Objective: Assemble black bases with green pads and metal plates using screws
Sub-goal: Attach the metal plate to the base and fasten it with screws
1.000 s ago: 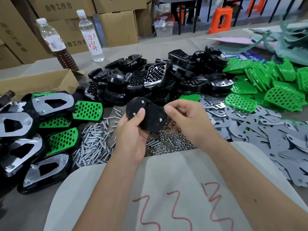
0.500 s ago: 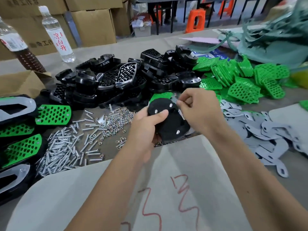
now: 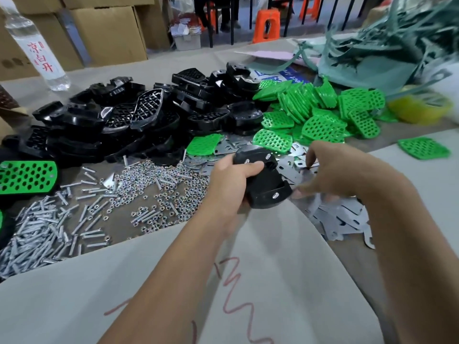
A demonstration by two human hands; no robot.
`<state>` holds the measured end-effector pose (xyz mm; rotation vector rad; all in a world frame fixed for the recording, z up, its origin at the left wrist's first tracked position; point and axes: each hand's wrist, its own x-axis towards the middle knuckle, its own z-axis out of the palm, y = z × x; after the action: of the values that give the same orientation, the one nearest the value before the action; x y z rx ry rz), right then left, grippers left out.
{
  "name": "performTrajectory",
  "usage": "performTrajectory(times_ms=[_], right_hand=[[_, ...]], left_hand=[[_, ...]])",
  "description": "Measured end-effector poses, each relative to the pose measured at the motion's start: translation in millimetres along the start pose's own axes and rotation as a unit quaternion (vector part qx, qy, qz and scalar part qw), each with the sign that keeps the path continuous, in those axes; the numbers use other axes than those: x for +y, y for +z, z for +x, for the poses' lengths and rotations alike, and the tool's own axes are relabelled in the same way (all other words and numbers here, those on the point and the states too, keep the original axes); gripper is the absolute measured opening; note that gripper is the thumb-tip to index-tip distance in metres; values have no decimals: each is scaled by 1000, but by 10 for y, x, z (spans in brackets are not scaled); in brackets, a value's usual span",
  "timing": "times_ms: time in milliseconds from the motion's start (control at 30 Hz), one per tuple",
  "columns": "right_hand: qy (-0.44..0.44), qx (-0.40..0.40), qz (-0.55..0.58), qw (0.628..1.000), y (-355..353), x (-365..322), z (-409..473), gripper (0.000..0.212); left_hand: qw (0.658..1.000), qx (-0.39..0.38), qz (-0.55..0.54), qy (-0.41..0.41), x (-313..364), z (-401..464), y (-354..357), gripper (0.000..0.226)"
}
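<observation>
My left hand grips a black base with its underside up, three screw ends showing in it. My right hand hovers just right of it, fingers curved down onto the pile of metal plates; the fingertips are blurred, so I cannot tell whether they pinch a plate. Loose black bases are heaped at the back centre. Green pads lie in a heap at the back right. Screws and nuts are spread at the left.
A finished base with a green pad lies at the left edge. A water bottle and cardboard boxes stand at the back left. Teal plastic scraps pile up at the back right. A white sheet with red marks covers the near side.
My view has swung right. My right hand left the black base and dropped to the metal plates. My left hand has turned the base and carried it rightward.
</observation>
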<state>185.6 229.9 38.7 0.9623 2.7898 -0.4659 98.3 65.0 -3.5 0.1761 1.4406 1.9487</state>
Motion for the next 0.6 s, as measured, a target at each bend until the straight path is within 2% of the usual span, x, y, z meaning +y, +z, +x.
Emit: performTrajectory(times_ms=[100, 167, 300, 400, 500, 600], right_hand=[[9, 44, 99, 994, 37, 67, 61, 64], [0, 98, 186, 978, 54, 106, 113, 53], [-59, 227, 343, 909, 44, 83, 182, 22], [-104, 281, 425, 854, 31, -86, 160, 19], [-171, 298, 471, 813, 63, -417, 145, 21], [-197, 269, 521, 786, 157, -813, 206, 22]], left_hand=[[1000, 14, 22, -3, -7, 15, -54, 17], [1000, 20, 16, -6, 13, 8, -71, 21], [1000, 28, 12, -4, 58, -24, -94, 25], [999, 42, 5, 3, 119, -38, -150, 30], [998, 60, 4, 8, 218, -75, -318, 34], [996, 73, 17, 41, 268, -149, -613, 25]])
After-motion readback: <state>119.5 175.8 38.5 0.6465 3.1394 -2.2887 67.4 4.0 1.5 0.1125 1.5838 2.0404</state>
